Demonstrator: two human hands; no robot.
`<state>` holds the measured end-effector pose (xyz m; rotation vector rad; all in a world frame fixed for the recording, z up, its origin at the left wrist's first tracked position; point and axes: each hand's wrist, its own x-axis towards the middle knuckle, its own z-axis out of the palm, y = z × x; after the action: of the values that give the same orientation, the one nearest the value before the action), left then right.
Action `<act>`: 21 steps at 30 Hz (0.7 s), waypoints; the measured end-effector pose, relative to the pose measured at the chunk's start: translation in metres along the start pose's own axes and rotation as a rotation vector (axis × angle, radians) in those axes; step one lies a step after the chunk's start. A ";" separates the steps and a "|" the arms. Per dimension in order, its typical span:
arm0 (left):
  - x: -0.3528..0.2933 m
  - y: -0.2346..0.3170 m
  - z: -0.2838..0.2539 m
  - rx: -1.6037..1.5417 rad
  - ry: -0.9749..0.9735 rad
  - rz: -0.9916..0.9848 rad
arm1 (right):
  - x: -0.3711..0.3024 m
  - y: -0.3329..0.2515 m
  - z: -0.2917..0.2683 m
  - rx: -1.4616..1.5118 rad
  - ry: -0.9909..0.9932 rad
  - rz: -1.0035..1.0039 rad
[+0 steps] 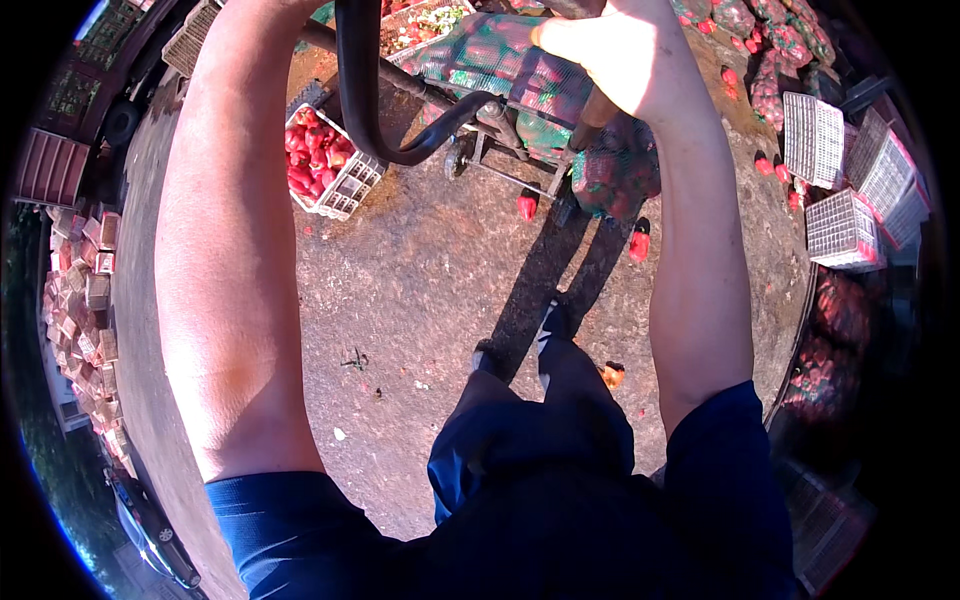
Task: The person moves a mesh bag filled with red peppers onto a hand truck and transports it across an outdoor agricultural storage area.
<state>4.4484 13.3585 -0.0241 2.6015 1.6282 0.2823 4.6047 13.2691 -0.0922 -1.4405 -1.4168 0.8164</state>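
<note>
My right hand (622, 62), washed out by sunlight, is closed around a handle (594, 120) of a hand truck; the fingers are mostly hidden. My left forearm (228, 250) reaches up past the top edge, where the hand is cut off. Between my arms, a dark curved bar (385, 150) bends down and joins the frame of the hand truck (500, 150). Green mesh sacks (520, 65) filled with red peppers lie on the truck, and another mesh sack (615, 170) sits at its near right end.
A white crate of red peppers (345, 190) stands left of the truck. Loose peppers (640, 243) lie on the ground. White crates (840, 225) are stacked at right, with pepper sacks (780, 85) beyond. At far left are a heap of crates (85, 300) and a parked car (150, 530).
</note>
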 end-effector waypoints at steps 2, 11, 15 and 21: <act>-0.004 -0.024 0.006 0.122 0.053 0.095 | -0.014 0.009 0.011 -0.052 0.102 -0.205; -0.138 -0.112 0.035 -0.067 0.393 0.441 | -0.122 0.017 0.097 -0.194 0.246 -0.425; -0.233 -0.125 0.035 -0.175 0.369 0.434 | -0.190 -0.002 0.139 -0.304 0.186 -0.516; -0.396 -0.150 0.051 -0.205 0.467 0.452 | -0.323 -0.010 0.211 -0.291 0.098 -0.641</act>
<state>4.1567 13.0714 -0.1451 2.8421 0.9858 1.0853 4.3690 12.9842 -0.2035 -1.0982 -1.8258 0.1361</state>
